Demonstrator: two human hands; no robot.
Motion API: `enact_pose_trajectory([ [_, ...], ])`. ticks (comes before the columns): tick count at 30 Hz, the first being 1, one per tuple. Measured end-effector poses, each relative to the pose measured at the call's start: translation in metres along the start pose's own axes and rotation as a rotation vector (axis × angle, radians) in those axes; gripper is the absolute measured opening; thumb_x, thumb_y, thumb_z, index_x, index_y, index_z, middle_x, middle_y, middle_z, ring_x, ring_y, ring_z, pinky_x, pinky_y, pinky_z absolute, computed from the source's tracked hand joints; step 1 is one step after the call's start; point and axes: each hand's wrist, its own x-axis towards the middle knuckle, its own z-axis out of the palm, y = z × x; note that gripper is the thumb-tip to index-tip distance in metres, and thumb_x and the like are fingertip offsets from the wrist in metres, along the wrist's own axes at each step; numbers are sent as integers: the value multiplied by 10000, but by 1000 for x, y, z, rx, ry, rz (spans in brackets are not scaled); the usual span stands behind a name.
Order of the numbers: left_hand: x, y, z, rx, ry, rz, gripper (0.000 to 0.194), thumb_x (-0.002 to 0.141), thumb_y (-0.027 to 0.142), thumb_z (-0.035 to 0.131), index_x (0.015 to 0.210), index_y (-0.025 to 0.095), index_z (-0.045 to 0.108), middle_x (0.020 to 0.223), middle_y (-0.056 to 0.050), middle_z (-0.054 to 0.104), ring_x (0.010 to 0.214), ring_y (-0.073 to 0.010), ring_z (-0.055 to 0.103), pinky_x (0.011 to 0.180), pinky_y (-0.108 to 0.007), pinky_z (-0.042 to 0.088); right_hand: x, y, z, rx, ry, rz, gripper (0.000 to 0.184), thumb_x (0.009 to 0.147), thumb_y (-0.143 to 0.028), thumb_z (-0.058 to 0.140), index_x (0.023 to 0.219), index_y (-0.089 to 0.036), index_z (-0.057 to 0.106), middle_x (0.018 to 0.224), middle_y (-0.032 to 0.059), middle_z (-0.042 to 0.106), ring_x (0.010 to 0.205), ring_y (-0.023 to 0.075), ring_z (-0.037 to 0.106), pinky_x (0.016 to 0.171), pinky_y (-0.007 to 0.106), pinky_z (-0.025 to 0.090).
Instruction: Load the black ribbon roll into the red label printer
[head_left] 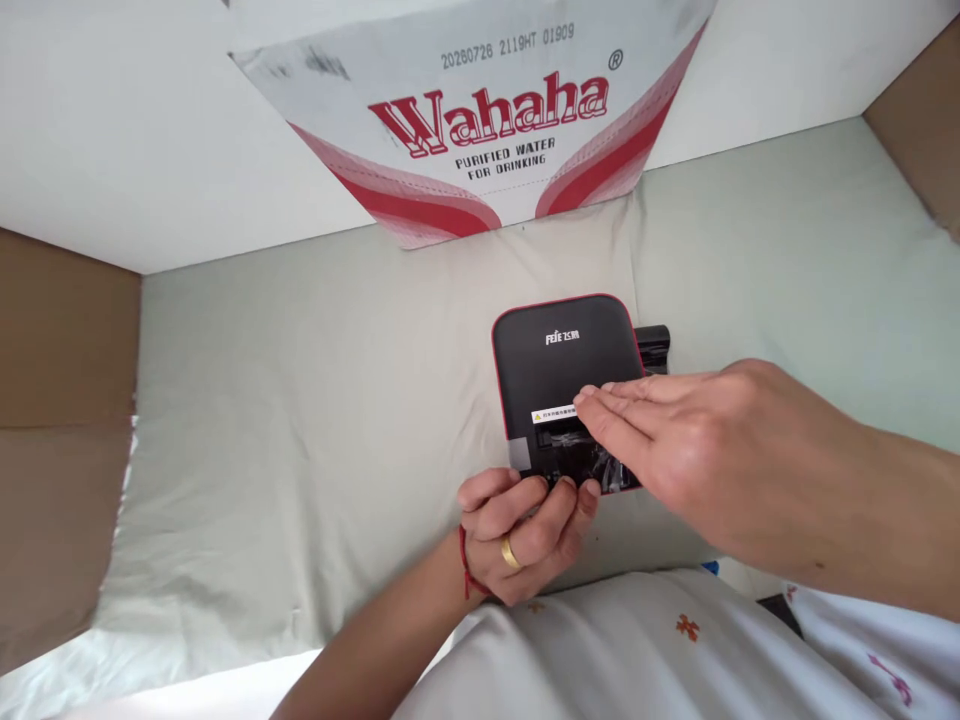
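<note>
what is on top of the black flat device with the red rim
Visible: a white logo, white warning label, grey patch and shiny black film. The right hand hides the label's right end; the left hand partly hides the near edge of the device.

The scene is evenly and brightly lit, with soft shadows on the cloth (315, 370) — a washed-out patch is seen at the lower left. Small glints are caught by the black film (611, 470); print on the carton (517, 130) is rendered sharply.
</note>
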Motion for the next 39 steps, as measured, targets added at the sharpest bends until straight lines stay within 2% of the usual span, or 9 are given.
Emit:
enact_pose_trajectory([
  [2,4,-1,-1,-18,-15,-13,345,1011,20,869,830,313,856,963,31,799,869,-173,600,896,-351,578,4,0,-6,-70,-2,-161,550,905,3,500,1286,4,898,1294,193,911,1038,277,933,611,365,713],
  [4,7,-3,-2,-52,-36,-23,336,1002,-4,848,861,301,861,922,31,793,873,-169,611,871,-323,609,3,3,-6,-94,35,-168,558,964,48,472,1360,42,866,1295,181,913,1104,255,938,714,340,764],
  [10,8,-4,-6,-154,-76,-87,263,954,62,833,958,322,871,949,13,832,886,-191,664,863,-371,675,-17,10,15,100,174,-12,301,1167,-92,685,1405,-103,868,1399,79,912,1231,229,894,970,351,807],
  [14,11,-6,-4,-150,112,-254,114,1051,225,753,1067,294,842,1036,-51,773,948,-239,692,789,-418,686,-40,11,32,288,197,-70,240,1177,-212,732,1354,-168,888,1536,130,862,1406,298,815,1100,447,798],
  [18,1,-23,0,-156,188,-690,431,1076,430,773,1504,382,756,1314,-78,767,1230,-314,770,1106,-549,707,-59,8,44,287,272,-37,412,1039,-45,763,1385,-234,886,1493,99,882,1404,291,825,1073,478,799],
  [23,-26,-43,8,-590,57,-981,857,1013,767,857,1759,486,543,1856,-106,605,1787,-381,581,1402,-580,596,-64,6,50,269,325,-22,393,1036,-33,733,1300,-283,882,1444,32,901,1317,262,827,996,454,788],
  [26,-31,-46,12,-685,22,-997,1050,979,867,859,1861,545,390,2018,-98,453,1921,-375,419,1484,-602,522,-66,10,51,249,345,-59,357,1029,-92,758,1285,-293,905,1397,28,914,1326,293,798,1036,494,781],
  [31,-38,-54,17,-714,17,-983,1260,896,925,923,1920,623,255,2075,-66,376,1945,-345,381,1474,-591,541,-70,18,49,251,297,-141,415,1018,-135,781,1399,-252,898,1387,50,917,1323,282,829,1161,548,794],
  [39,-55,-61,25,-674,-23,-886,1184,982,905,850,1952,577,255,2069,-98,392,1879,-352,509,1403,-595,622,-59,21,39,265,232,-220,320,1065,-107,722,1319,-188,900,1344,85,922,1308,256,903,1160,472,813],
])
